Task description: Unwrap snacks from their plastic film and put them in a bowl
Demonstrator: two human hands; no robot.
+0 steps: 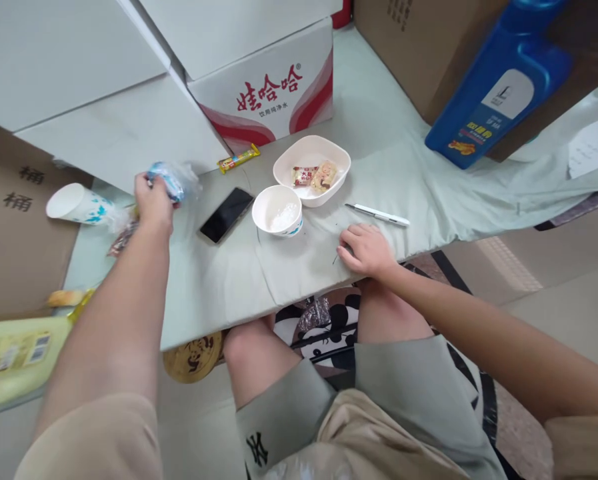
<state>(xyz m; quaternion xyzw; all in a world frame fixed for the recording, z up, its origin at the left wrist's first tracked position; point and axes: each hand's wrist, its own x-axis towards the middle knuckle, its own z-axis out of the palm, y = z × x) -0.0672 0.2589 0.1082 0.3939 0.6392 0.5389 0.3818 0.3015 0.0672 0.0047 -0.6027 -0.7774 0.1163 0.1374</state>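
Note:
My left hand (pixel 152 199) is closed around a blue and clear plastic snack packet (pixel 171 179), held just above the cloth-covered table (pixel 229 280) near its left side. My right hand (pixel 366 248) rests on the table near its front edge, fingers curled loosely, holding nothing that I can see. A white paper cup (pixel 279 211) stands between the hands, with a black phone (pixel 227 214) to its left. Behind the cup sits a cream bowl (pixel 311 167) with two wrapped snacks. A white pen (pixel 377 214) lies just beyond my right hand.
A paper cup (pixel 79 204) lies on its side at the left. A thin candy bar (pixel 238 159) rests against the white cartons (pixel 259 93) at the back. A blue jug (pixel 499 87) leans at the right, a yellow bottle (pixel 13 357) at the lower left.

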